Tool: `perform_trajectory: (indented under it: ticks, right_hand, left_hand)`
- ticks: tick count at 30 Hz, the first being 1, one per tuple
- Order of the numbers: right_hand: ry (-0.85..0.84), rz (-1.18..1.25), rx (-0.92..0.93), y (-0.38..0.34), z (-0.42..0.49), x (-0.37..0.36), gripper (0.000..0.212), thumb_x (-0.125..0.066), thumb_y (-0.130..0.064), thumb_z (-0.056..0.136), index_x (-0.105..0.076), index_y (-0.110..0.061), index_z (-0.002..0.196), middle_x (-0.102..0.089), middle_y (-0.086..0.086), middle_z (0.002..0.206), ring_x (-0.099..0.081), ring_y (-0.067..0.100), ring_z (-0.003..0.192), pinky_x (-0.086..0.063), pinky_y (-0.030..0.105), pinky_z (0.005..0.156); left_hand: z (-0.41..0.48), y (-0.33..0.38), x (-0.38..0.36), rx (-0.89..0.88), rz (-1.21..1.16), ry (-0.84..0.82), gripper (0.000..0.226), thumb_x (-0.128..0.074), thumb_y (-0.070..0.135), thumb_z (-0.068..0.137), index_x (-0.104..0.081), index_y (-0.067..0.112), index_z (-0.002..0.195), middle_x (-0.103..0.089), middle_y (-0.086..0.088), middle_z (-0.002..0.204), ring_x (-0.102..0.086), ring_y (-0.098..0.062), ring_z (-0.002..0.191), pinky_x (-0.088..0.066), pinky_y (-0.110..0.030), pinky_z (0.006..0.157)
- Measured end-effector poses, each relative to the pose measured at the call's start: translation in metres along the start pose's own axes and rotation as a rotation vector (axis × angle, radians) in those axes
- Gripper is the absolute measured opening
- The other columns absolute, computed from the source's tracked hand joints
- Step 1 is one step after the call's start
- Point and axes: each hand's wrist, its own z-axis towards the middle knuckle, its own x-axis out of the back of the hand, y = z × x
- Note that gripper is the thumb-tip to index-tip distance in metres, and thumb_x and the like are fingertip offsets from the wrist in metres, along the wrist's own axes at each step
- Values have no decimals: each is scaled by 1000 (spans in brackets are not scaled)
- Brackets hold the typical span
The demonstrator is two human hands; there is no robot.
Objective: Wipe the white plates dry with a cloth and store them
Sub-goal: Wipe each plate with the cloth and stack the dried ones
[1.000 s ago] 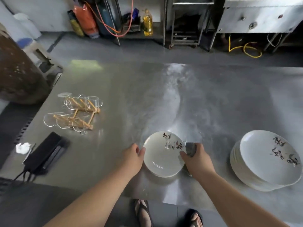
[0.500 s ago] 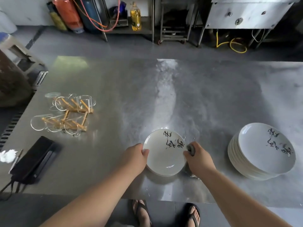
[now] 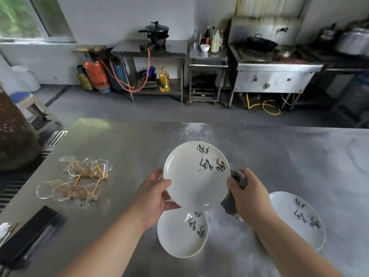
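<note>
A white plate (image 3: 191, 176) with black brush marks is lifted and tilted above the steel table (image 3: 279, 156). My left hand (image 3: 154, 194) grips its left rim, thumb on the face. My right hand (image 3: 247, 193) holds a grey cloth (image 3: 232, 202) against the plate's right rim. Beneath it a second white plate (image 3: 179, 236) lies flat on the table. To the right sits a stack of white plates (image 3: 299, 218), partly hidden by my right forearm.
A clear plate rack with wooden pegs (image 3: 77, 180) lies on the table's left side. A black case (image 3: 26, 236) sits at the near left corner. Beyond the table's far edge are a floor strip, gas cylinders (image 3: 97, 76), shelves and a stove (image 3: 273, 74).
The top plate has been lifted off the table and tilted up by both hands, uncovering a second plate beneath. The camera has tipped up towards the room.
</note>
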Motion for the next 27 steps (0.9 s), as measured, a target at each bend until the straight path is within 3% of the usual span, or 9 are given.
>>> perform_trajectory:
  ticks: [3,6,9,12,14,19,21,25,27]
  right_hand:
    - [121,75,113,-33,2,30,32,-54,-20,104,-57,-52,103,-68,-26,75,-66,1,55,-43,11,41]
    - [192,63,319,-58,2,52,41,-49,-22,103,-54,-57,123,-70,-23,99,-70,1,86,-52,11,69]
    - [149,-229,592,-76,1,57,51,-49,-29,100,-46,-35,151,-54,-24,138,-49,-2,127,-35,9,107]
    - [-96,-642,712,-76,-11,42,68,-25,-58,104,-32,-24,163,-29,-5,169,-13,18,158,-12,40,130]
    - [-169,-842,693,-69,-16,34,94,-2,-78,96,-15,-18,167,0,2,176,20,24,160,10,45,130]
    - [-148,-833,742,-75,1,45,108,3,-84,91,1,-6,165,22,7,171,32,21,155,14,42,129]
    - [-173,-785,795,-83,5,47,103,0,-82,92,4,-10,165,22,8,172,28,23,157,3,49,130]
    - [-257,-645,985,-91,-13,36,96,-12,-76,98,-11,-8,166,2,9,175,8,30,162,-11,57,129]
    - [-313,-643,1085,-83,-22,33,95,-16,-76,99,-15,-10,166,-4,4,176,1,29,162,-16,57,129]
  left_hand:
    - [-7,22,-23,-38,-55,-82,49,-58,9,78,-70,19,125,-72,-22,122,-72,-43,98,-63,-58,69]
    - [-13,36,-43,-85,-63,-110,45,-57,9,77,-77,25,114,-73,-19,117,-73,-39,91,-64,-55,67]
    - [-19,41,-63,-131,-41,-156,44,-57,9,79,-78,27,112,-74,-17,116,-73,-36,92,-63,-51,67]
    - [-24,41,-76,-162,-28,-200,44,-59,9,81,-75,22,120,-73,-21,120,-74,-35,96,-62,-51,71]
    - [-26,41,-80,-171,-25,-238,47,-64,12,79,-73,20,125,-72,-24,122,-74,-37,99,-62,-50,73]
    - [-31,42,-83,-171,-18,-297,50,-62,12,80,-71,20,128,-73,-23,121,-75,-36,100,-61,-55,79]
    - [-34,46,-86,-198,2,-316,49,-60,11,81,-71,21,127,-74,-20,117,-75,-33,99,-61,-55,79]
    - [-38,60,-92,-237,21,-347,51,-62,11,80,-71,18,130,-76,-14,108,-75,-24,87,-62,-39,64]
    - [-39,64,-89,-241,2,-360,49,-59,7,82,-72,17,128,-75,-18,117,-76,-30,97,-63,-45,68]
